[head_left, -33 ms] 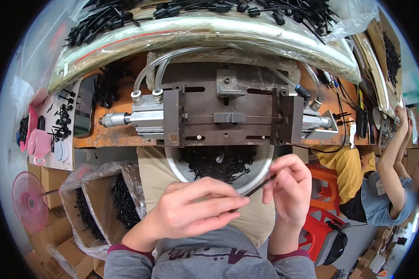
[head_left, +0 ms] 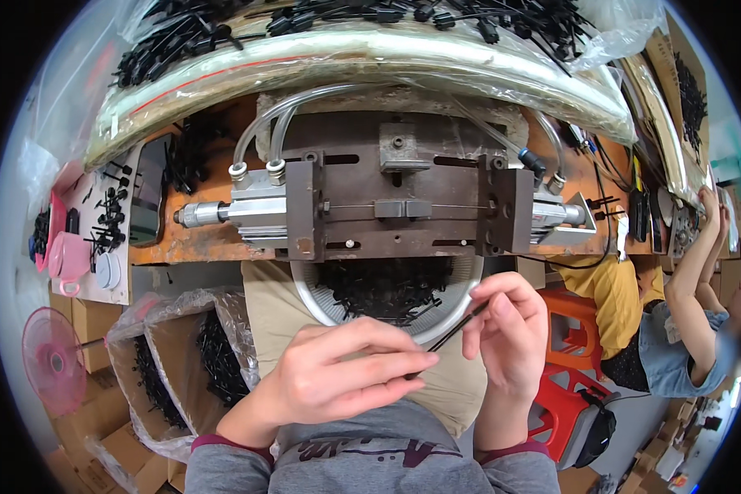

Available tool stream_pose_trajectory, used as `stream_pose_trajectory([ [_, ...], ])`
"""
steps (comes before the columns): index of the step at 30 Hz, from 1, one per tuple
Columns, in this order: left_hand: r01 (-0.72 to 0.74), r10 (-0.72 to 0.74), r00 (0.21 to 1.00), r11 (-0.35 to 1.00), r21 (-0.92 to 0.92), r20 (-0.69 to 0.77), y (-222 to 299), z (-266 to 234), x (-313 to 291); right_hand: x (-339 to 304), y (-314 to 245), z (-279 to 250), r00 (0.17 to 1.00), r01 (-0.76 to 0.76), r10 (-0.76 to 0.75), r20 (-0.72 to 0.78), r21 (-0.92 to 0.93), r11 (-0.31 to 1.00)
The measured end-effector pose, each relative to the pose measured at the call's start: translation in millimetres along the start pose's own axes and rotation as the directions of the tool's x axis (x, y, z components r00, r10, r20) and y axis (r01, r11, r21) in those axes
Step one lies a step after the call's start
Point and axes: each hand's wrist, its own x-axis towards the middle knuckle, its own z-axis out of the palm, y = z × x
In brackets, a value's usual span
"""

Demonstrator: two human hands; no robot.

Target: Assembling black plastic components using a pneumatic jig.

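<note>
A thin black strip (head_left: 454, 328) slants between my two hands, above my lap and just in front of the basket. My left hand (head_left: 346, 366) grips its lower end, fingers pressed together. My right hand (head_left: 509, 329) pinches the upper end between thumb and index finger, with the other fingers curled. Beyond them stands a round white basket (head_left: 309, 298) with many black plastic pieces (head_left: 387, 288) in it. Over the basket is a brown metal fixture (head_left: 354, 235) with a small grey block (head_left: 402, 209) at its middle and a silver cylinder (head_left: 259, 210) on the left.
Black parts lie on the plastic-wrapped ledge (head_left: 370, 58) at the back. Lined cartons (head_left: 169, 362) and a pink fan (head_left: 53, 360) stand at left. Right are red stools (head_left: 564, 403) and a person in yellow trousers (head_left: 613, 305). A pink cup (head_left: 67, 253) sits at far left.
The small shiny round bit seen over the basket no longer shows. The strip's upper end sits slightly higher in my right fingers; my left hand stays nearly the same.
</note>
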Motion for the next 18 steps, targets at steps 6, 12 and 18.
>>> stream_pose_trajectory([
  [6, 0.005, -0.003, 0.998, 0.999, -0.042, 0.056, 1, 2, -7, 3, 9, 0, 0.998, -0.042, 0.044, 0.033, -0.053, 0.998],
  [12, 0.017, 0.006, 0.990, 0.988, -0.153, 0.144, 7, 8, -19, 7, 6, -2, 0.978, 0.179, -0.185, -0.099, -0.068, 0.981],
  [18, -0.010, 0.012, 1.000, 0.991, -0.133, 0.019, 2, 8, -19, 5, 7, 7, 0.992, 0.124, -0.124, 0.006, -0.133, 0.983],
])
